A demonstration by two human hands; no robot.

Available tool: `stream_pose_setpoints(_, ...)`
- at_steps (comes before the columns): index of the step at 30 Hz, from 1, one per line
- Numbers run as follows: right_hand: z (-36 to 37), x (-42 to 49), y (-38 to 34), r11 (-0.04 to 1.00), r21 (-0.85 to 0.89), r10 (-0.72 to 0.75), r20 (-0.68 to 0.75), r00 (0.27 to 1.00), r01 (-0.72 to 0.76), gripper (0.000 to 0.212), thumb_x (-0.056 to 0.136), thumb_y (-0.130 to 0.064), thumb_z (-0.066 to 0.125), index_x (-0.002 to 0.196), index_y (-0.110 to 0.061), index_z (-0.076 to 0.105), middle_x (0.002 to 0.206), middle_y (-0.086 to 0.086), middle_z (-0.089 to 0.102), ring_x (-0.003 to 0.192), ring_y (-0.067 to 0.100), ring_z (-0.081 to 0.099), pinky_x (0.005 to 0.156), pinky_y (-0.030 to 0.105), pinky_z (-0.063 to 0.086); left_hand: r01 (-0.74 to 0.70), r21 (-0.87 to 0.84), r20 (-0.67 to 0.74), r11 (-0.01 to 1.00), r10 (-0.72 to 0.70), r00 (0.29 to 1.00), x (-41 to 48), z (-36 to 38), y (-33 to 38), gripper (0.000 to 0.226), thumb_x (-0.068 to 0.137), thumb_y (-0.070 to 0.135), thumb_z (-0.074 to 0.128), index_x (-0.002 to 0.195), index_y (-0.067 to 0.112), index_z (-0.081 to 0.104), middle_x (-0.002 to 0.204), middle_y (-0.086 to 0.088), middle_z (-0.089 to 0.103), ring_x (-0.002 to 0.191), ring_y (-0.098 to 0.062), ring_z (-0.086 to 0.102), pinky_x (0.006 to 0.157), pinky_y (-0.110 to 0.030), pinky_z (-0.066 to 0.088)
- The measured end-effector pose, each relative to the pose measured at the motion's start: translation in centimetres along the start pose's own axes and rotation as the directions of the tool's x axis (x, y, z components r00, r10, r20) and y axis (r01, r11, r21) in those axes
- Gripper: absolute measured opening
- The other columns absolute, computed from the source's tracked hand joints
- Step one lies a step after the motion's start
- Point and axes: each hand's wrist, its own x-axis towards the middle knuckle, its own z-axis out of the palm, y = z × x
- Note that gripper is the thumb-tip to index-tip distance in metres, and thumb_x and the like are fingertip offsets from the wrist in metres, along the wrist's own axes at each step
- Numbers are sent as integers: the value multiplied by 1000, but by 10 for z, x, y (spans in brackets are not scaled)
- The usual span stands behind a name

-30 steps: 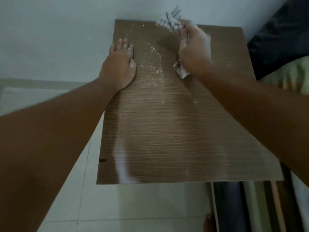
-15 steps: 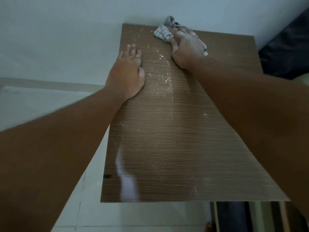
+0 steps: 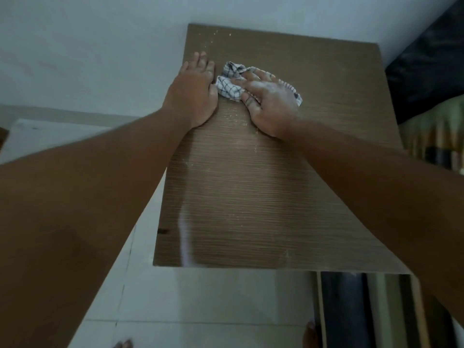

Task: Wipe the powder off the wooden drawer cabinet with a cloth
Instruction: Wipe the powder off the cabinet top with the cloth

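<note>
The brown wooden cabinet top (image 3: pixel 263 197) fills the middle of the view, seen from above. White powder specks (image 3: pixel 234 116) lie just below the cloth and near the far left corner (image 3: pixel 213 35). A white checked cloth (image 3: pixel 229 86) is bunched on the top, left of centre toward the far edge. My right hand (image 3: pixel 271 101), dusted white, presses down on the cloth with the fingers curled into it. My left hand (image 3: pixel 195 94) lies flat on the left edge, fingers apart, its thumb side touching the cloth.
A pale wall (image 3: pixel 100 46) runs behind the cabinet. White floor tiles (image 3: pixel 200 297) lie below and to the left. Dark bedding (image 3: pixel 426 71) and a patterned fabric (image 3: pixel 434 131) sit to the right. An open cabinet front (image 3: pixel 351 310) shows below the top's near edge.
My right hand has dragged the cloth from the far edge toward me and left, up against my left hand. The powder trail in the middle is thinner. My left hand stayed flat.
</note>
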Motion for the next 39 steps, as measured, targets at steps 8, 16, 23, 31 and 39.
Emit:
stream_pose_setpoints(8, 7, -66, -24, 997, 49, -57, 52, 997, 55, 39, 104, -30, 44, 143, -31, 48, 154, -1, 43, 149, 17, 25, 124, 34, 14, -14, 19, -9, 1000, 14, 1000, -2, 3, -1, 59, 98, 16, 34, 155, -2, 26, 164, -22, 19, 154, -32, 13, 127, -39, 9)
stream_pose_setpoints(16, 17, -140, -53, 990, 46, -135, 124, 983, 130, 39, 104, -28, 43, 143, -32, 49, 152, 0, 45, 149, 21, 27, 123, 36, 12, -38, 70, 29, 997, 36, 999, -5, 1, 0, 61, 100, 19, 31, 156, -3, 21, 164, -23, 15, 154, -34, 10, 127, -41, 8)
stream_pose_setpoints(23, 26, -201, -76, 962, 117, -260, 111, 959, 247, 38, 102, -18, 48, 138, -26, 55, 147, 2, 52, 146, 26, 34, 122, 45, 22, -39, 71, 20, 997, 38, 999, -7, 1, -1, 61, 100, 21, 28, 156, -2, 20, 165, -22, 14, 155, -33, 9, 127, -40, 7)
stream_pose_setpoints(31, 30, -253, -106, 923, 240, -328, 90, 940, 300, 40, 100, -9, 41, 133, -20, 61, 142, 4, 57, 143, 25, 38, 119, 46, 30, -29, 34, 35, 999, 28, 999, -5, -3, 1, 62, 99, 20, 31, 155, -3, 23, 164, -23, 16, 154, -34, 10, 127, -41, 8)
stream_pose_setpoints(39, 26, -278, -121, 815, 546, -290, 98, 952, 192, 31, 101, -5, 50, 125, -15, 67, 136, -1, 61, 137, 9, 46, 115, 39, 38, -43, 5, 42, 999, 43, 998, 0, 0, -2, 60, 100, 18, 33, 156, -2, 23, 165, -22, 14, 155, -33, 9, 127, -41, 6)
